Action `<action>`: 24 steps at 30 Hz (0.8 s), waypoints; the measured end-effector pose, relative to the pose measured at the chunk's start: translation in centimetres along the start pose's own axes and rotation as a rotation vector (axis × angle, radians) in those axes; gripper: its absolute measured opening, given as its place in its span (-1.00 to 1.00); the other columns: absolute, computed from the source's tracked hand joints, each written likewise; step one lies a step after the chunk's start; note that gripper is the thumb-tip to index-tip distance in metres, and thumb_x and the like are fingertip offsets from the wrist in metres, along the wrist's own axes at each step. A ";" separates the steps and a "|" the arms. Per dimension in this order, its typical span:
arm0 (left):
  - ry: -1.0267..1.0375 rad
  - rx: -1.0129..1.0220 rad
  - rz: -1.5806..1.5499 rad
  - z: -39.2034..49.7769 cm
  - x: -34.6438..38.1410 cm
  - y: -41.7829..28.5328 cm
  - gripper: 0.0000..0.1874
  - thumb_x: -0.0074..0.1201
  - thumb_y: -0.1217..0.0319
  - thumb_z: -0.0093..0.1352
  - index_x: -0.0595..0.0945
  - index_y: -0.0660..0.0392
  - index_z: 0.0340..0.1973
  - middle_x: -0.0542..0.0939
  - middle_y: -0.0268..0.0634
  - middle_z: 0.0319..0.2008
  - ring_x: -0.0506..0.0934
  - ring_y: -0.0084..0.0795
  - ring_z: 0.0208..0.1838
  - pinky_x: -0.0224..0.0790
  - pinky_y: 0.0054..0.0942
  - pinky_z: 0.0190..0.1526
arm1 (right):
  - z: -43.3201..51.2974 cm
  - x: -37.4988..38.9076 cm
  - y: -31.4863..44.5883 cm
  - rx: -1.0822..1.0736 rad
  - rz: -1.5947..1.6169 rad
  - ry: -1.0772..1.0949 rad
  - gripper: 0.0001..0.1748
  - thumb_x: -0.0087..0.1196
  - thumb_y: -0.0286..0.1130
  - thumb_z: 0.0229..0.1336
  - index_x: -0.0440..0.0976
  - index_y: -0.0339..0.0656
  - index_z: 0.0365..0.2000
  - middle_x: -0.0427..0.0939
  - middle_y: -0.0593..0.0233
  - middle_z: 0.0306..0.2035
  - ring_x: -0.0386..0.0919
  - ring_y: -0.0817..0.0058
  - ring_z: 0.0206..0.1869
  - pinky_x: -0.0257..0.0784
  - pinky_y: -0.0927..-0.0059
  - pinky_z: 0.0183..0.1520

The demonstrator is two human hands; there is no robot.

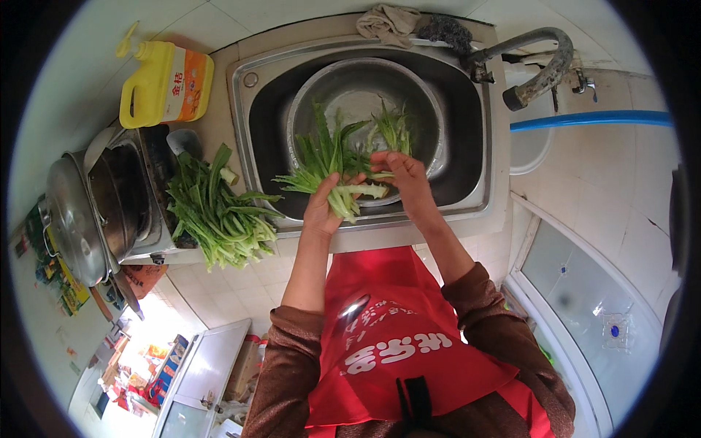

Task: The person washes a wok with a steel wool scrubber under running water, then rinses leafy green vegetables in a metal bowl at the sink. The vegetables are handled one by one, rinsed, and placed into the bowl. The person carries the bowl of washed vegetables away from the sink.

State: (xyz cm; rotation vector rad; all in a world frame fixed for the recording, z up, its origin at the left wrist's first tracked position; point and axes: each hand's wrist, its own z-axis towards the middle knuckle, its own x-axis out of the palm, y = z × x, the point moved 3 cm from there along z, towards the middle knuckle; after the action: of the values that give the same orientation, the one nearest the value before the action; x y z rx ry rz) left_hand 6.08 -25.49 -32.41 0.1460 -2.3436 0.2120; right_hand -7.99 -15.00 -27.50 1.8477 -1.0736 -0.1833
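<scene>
My left hand (323, 205) grips a bunch of leafy greens (323, 156) with a pale, thick stalk (364, 190) pointing right. Close by, my right hand (406, 178) has its thumb and fingertips drawn together on a thin pale leaf stem (380, 175) beside the stalk. Both hands are over the near rim of a round metal basin (432, 93), which sits in the stainless steel sink (482, 164). Inside the basin, a smaller clump of leaves (391, 123) lies beyond my right hand. A heap of similar greens (219, 211) rests on the counter left of the sink, partly overhanging its front edge.
A yellow jug with a pump (164, 85) stands at the back left. Left of the heap, a lidded metal pot (82, 213) sits on a stove. The faucet (542, 71) arches at the right, near a blue hose (591, 117). A cloth (388, 24) and dark scrubber (446, 33) lie behind the sink.
</scene>
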 end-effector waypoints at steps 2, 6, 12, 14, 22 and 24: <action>0.000 0.053 0.018 -0.1 -0.2 -0.2 -0.66 0.12 0.43 0.35 0.46 0.34 -0.03 0.56 0.04 -0.06 0.53 -0.07 0.09 0.44 -0.15 0.12 | -0.4 1.6 -1.0 -0.087 -0.030 0.055 -0.62 -0.13 -0.21 0.40 0.55 -0.31 -0.17 0.59 0.34 -0.21 0.50 0.60 -0.14 0.38 0.51 -0.01; -0.068 0.102 0.039 -0.5 -0.9 -0.9 -0.68 0.12 0.46 0.33 0.49 0.32 -0.04 0.58 -0.06 -0.08 0.53 -0.13 0.10 0.46 -0.20 0.04 | -1.4 4.4 -3.4 -0.260 -0.267 0.235 -0.64 -0.10 -0.26 0.38 0.55 -0.36 -0.19 0.59 0.31 -0.24 0.52 0.53 -0.18 0.39 0.45 0.00; -0.163 0.228 0.098 -0.9 -3.0 -3.3 -0.79 0.09 0.48 0.34 0.54 0.34 -0.17 0.61 -0.06 -0.19 0.59 -0.16 -0.07 0.48 -0.35 -0.19 | 7.3 -4.3 -5.0 -0.078 -0.601 -0.234 -0.44 0.08 -0.06 0.22 0.44 -0.32 0.03 0.42 -0.06 0.10 0.44 0.20 0.08 0.32 0.19 0.11; -0.201 0.270 0.126 -0.8 -3.6 -4.1 -0.80 0.08 0.48 0.34 0.54 0.33 -0.17 0.61 -0.06 -0.20 0.58 -0.21 -0.15 0.48 -0.36 -0.20 | 10.6 -7.1 -5.3 -0.054 -0.969 -0.516 -0.09 0.18 0.11 0.06 0.15 -0.19 0.28 0.16 -0.17 0.30 0.16 -0.06 0.31 0.16 -0.05 0.25; -0.298 0.393 0.164 -1.0 -4.4 -4.2 -0.81 0.08 0.48 0.34 0.53 0.30 -0.17 0.62 -0.08 -0.24 0.57 -0.27 -0.24 0.48 -0.38 -0.16 | 11.8 1.7 -11.3 0.135 -1.598 0.110 0.16 0.24 0.23 -0.10 -0.08 -0.09 0.37 0.14 -0.14 0.30 0.03 -0.07 0.38 0.01 -0.24 0.28; -0.317 0.351 0.186 -0.8 -4.4 -3.5 -0.81 0.08 0.50 0.34 0.52 0.29 -0.16 0.61 -0.10 -0.24 0.58 -0.27 -0.23 0.49 -0.37 -0.17 | 11.4 2.7 -11.6 0.142 -1.661 0.249 0.04 0.25 0.10 -0.04 0.02 -0.09 0.34 0.27 -0.13 0.22 0.18 0.01 0.32 0.14 -0.16 0.23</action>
State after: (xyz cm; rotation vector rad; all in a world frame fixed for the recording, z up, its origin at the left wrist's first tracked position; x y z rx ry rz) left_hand 10.33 -28.55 -34.58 0.1398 -2.6160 0.7407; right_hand -5.61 -22.69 -41.88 2.3396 0.8429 -0.7855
